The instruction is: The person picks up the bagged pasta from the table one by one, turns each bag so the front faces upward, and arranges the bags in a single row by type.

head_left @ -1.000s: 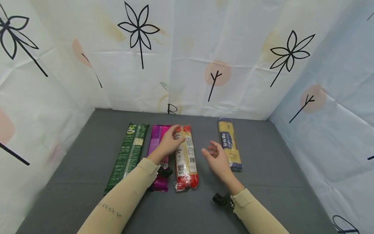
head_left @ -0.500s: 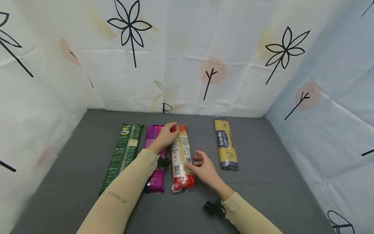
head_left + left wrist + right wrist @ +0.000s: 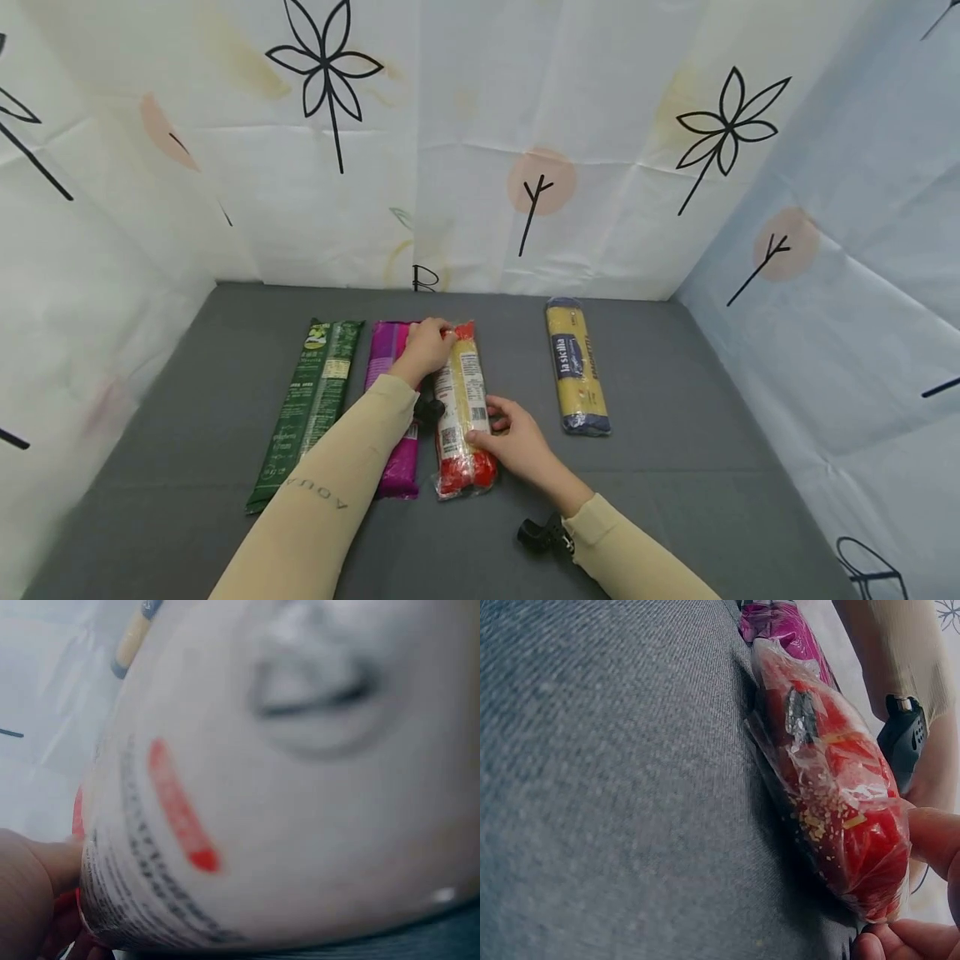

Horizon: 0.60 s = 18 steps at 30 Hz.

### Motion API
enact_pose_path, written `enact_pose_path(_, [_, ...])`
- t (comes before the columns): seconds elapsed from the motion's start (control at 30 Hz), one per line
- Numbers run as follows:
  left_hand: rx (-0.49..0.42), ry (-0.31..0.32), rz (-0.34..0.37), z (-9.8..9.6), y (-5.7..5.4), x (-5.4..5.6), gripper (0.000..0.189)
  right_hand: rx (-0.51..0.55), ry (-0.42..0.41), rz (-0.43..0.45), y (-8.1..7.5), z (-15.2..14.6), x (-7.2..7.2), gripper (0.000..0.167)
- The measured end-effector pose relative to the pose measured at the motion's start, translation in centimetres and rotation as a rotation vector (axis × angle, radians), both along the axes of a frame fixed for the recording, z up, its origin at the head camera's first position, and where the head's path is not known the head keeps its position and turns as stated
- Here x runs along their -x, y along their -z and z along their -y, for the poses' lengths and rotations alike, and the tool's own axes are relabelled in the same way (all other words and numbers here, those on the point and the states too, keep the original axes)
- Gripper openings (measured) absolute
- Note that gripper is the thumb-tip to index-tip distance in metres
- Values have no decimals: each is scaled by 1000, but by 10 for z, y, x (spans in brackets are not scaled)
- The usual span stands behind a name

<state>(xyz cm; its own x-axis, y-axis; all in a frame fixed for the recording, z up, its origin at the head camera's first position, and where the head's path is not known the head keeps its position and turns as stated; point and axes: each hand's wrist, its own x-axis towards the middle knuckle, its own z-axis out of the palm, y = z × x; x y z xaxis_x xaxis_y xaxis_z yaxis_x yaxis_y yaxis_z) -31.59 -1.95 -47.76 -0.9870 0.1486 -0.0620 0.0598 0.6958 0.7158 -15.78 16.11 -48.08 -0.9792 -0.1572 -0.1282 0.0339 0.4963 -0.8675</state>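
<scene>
Red-ended packet (image 3: 463,404), held at both ends.
Left hand (image 3: 427,346) curled round the end toward the surface's (image 3: 675,442) far edge; right hand (image 3: 519,440) half-closed, thumb and fingers pinching nearer end.

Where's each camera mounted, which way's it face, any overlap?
Head: on the head, facing forward and down at the table; left grip, right grip, sleeves show.
Left wrist: worn there, facing red-ended packet; left grip shows partly.
Right wrist: worn there, facing that packet's near end; right grip, left sleeve show partly.
Wrist views share that packet.
</scene>
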Motion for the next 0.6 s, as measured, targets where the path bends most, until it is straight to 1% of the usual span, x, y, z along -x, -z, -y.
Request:
enact_pose_path(0.13, [-24,-31,-3,0,-2,2,24,-14,-19,-4,0,-1,-1,71])
enact_pose_path(0.4, [-34,-42,-27,6,-3,4,19,-17,-46,-23,2,-2,-1,71])
enact_pose_path(0.5, [-36,-31,-50,6,-3,3,18,-15,-47,-20,1,-2,-1,71])
enact_pose_path(0.6, [-71,-19,-67,8,-3,0,19,-6,-52,-13,0,-3,-1,71])
